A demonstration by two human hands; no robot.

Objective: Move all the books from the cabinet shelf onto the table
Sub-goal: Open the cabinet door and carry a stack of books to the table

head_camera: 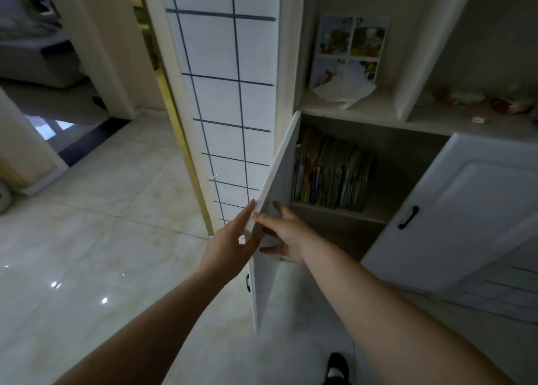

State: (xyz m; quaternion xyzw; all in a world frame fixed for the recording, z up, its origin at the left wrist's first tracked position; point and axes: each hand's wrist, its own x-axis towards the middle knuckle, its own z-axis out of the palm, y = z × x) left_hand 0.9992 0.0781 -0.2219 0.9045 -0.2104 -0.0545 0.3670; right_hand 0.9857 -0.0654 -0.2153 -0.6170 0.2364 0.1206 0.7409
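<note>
Two hands meet at one open cabinet door (pixel 279 181): left hand (pixel 230 245) flat outside, fingers straight; right hand (pixel 286 233) gripping its edge. Beyond the fingertips, one row of thin colourful books (pixel 332 175), too many to count.

Glossy pale floor tiles (pixel 96 239) (glints of light); grid-lined white wall (pixel 221 64).
</note>
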